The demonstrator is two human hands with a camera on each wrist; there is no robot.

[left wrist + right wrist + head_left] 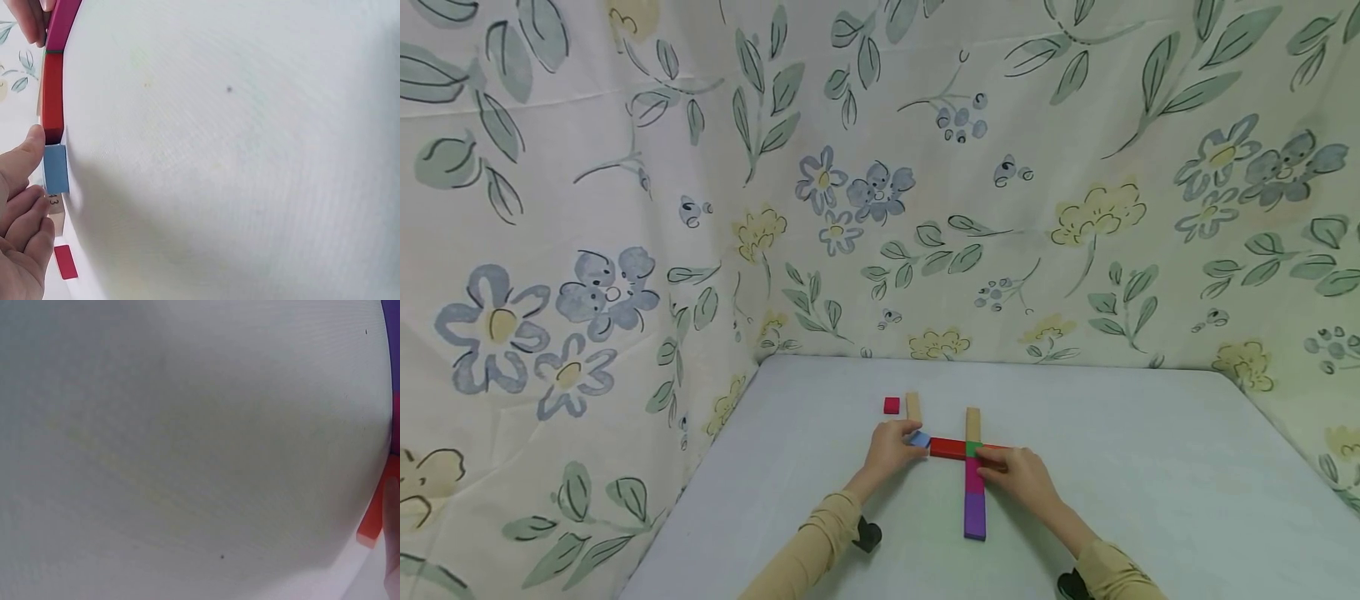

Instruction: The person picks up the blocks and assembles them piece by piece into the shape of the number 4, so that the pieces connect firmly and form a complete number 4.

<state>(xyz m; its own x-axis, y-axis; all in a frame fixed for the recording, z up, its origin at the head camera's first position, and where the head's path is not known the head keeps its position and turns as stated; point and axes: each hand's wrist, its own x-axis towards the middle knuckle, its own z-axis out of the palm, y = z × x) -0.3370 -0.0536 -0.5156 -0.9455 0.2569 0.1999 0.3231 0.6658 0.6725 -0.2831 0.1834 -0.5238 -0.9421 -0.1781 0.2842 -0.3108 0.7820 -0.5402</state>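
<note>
My left hand pinches a small blue block between thumb and fingers, at the left end of a long red block. The blue block looks tilted in the head view. My right hand grips an orange-red block, its fingers covering much of it, with fingertips beside the green block. The red and orange-red blocks lie either side of the green one. A wooden block extends behind it; a magenta block and a purple block run in line toward me.
Beyond my left hand, a second wooden block and a small crimson block lie on the white table. Flowered cloth hangs behind the table and at its sides.
</note>
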